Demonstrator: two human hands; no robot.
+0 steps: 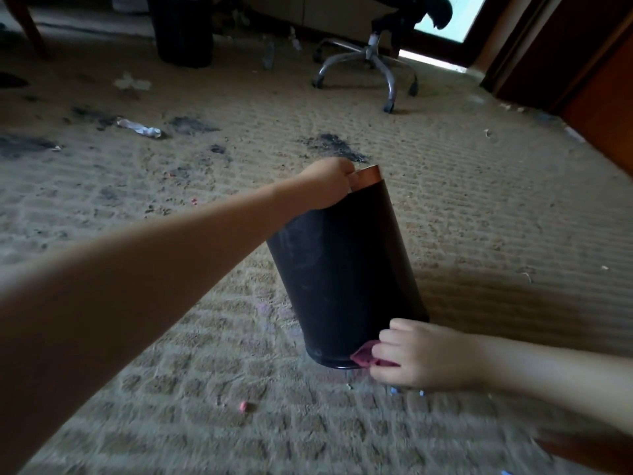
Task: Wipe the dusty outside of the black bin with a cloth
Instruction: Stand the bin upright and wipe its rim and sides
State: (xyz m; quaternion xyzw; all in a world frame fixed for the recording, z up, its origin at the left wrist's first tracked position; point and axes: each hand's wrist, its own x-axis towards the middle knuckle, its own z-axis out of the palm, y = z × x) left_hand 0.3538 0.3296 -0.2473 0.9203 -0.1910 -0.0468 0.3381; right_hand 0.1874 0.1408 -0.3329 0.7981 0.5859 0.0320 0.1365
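Note:
A black bin (pixel 342 269) stands tilted on the carpet in the middle of the view, its copper-coloured rim turned away from me and pale dust smears on its side. My left hand (pixel 329 186) grips the rim at the top, fingers curled over the edge. Down at the bin's base, my right hand (pixel 418 354) holds a crumpled pink cloth (pixel 364 358) against the lower right side. Most of the cloth is hidden under my fingers.
The beige carpet (pixel 479 207) is littered with dark dirt patches, scraps of paper and a crushed plastic bottle (pixel 138 127). An office chair base (pixel 370 66) stands at the back, a second black bin (pixel 183 29) at the back left, and a wooden door (pixel 582 63) on the right.

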